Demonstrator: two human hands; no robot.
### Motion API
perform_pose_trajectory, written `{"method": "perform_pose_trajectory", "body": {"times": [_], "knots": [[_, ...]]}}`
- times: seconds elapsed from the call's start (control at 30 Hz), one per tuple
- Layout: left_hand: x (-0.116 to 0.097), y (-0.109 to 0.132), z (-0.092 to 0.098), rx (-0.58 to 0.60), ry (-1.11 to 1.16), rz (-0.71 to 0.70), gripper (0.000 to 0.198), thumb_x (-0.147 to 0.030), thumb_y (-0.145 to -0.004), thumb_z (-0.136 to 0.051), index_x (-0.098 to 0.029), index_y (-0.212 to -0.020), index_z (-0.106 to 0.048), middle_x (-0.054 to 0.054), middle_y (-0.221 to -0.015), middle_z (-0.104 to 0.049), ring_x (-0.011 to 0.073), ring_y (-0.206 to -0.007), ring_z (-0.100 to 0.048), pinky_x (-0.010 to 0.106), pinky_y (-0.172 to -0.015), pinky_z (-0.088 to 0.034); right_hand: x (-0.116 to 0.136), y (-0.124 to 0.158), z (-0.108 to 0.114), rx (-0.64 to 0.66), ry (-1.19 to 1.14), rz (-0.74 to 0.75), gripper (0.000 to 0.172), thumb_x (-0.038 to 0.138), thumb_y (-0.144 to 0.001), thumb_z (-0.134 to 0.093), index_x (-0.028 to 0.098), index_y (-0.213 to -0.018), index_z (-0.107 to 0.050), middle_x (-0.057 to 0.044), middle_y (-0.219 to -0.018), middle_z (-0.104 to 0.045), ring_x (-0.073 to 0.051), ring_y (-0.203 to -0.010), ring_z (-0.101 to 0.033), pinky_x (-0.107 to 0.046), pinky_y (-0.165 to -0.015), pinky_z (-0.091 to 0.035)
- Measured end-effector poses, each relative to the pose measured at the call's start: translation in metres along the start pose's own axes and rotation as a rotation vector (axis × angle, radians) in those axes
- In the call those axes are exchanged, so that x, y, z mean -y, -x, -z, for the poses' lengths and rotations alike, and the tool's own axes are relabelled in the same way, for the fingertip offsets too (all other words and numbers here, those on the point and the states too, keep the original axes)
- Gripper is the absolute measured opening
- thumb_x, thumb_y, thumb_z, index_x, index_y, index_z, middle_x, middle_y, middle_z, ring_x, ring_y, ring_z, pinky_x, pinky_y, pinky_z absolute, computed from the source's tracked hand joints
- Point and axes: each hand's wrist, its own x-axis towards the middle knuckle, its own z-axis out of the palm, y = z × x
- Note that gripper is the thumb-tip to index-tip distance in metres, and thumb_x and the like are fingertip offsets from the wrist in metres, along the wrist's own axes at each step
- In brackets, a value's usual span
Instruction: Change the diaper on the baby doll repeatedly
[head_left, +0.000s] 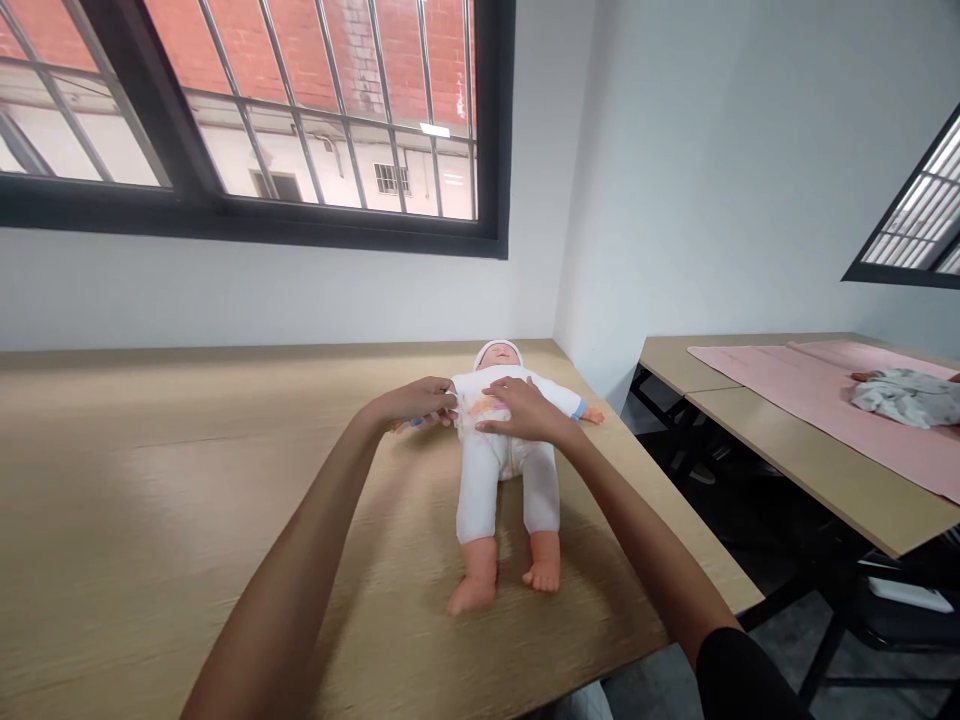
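The doll (496, 455) lies on its back on the table (150, 480), head at 12 o'clock, feet at 6. My left hand (415, 402) pinches its white suit (477, 500) at the shoulder on the 9 o'clock side; my right hand (525, 412) rests spread flat on its chest. It looks light, with slack cloth and loose limbs, so I'd hold the trunk. The table edge is near at 3 o'clock; the tabletop runs wide toward 9

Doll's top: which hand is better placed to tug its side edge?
Probably the left hand: its fingertips already meet the top's edge, while the right hand lies flat across the doll's chest.
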Motion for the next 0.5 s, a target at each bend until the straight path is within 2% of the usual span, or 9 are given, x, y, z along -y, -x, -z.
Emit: {"method": "perform_pose_trajectory", "body": {"times": [0.07,0.13,0.3,0.5], "knots": [[-0.002,-0.005,-0.007,-0.034,0.042,-0.019,0.018,-0.036,-0.06,-0.055,-0.02,-0.067,-0.055,0.003,-0.071,-0.067,0.0176,-0.067,-0.062,0.023,-0.054,-0.042,-0.006,0.001,0.007,0.045,-0.028,-0.02,0.044,0.051,-0.082,-0.062,0.028,-0.12,-0.062,-0.007,-0.125,-0.059,-0.028,-0.12,-0.051,-0.039,-0.104,-0.037],[-0.002,-0.011,-0.015,-0.062,0.079,-0.05,0.016,-0.034,-0.06,-0.055,-0.019,-0.065,-0.054,0.003,-0.068,-0.065,0.0168,-0.065,-0.06,0.024,-0.056,-0.043,-0.009,0.001,0.008,0.065,-0.046,-0.014,0.04,0.047,-0.083,-0.061,0.026,-0.117,-0.063,-0.008,-0.123,-0.06,-0.028,-0.117,-0.052,-0.039,-0.1,-0.04],[0.003,-0.024,-0.03,-0.126,0.105,-0.16,0.012,-0.03,-0.063,-0.055,-0.019,-0.064,-0.052,0.001,-0.065,-0.06,0.0168,-0.065,-0.058,0.026,-0.059,-0.044,-0.006,0.001,0.004,0.08,-0.041,-0.002,0.037,0.044,-0.084,-0.061,0.02,-0.113,-0.062,-0.01,-0.121,-0.06,-0.028,-0.118,-0.05,-0.047,-0.099,-0.037],[0.006,-0.03,-0.037,-0.106,0.024,-0.205,0.019,-0.034,-0.07,-0.055,-0.02,-0.062,-0.044,-0.001,-0.059,-0.051,0.0142,-0.057,-0.05,0.027,-0.055,-0.039,-0.007,0.001,0.002,0.068,-0.043,0.005,0.041,0.044,-0.084,-0.062,0.022,-0.118,-0.06,-0.01,-0.124,-0.059,-0.028,-0.12,-0.049,-0.051,-0.102,-0.033]]}}
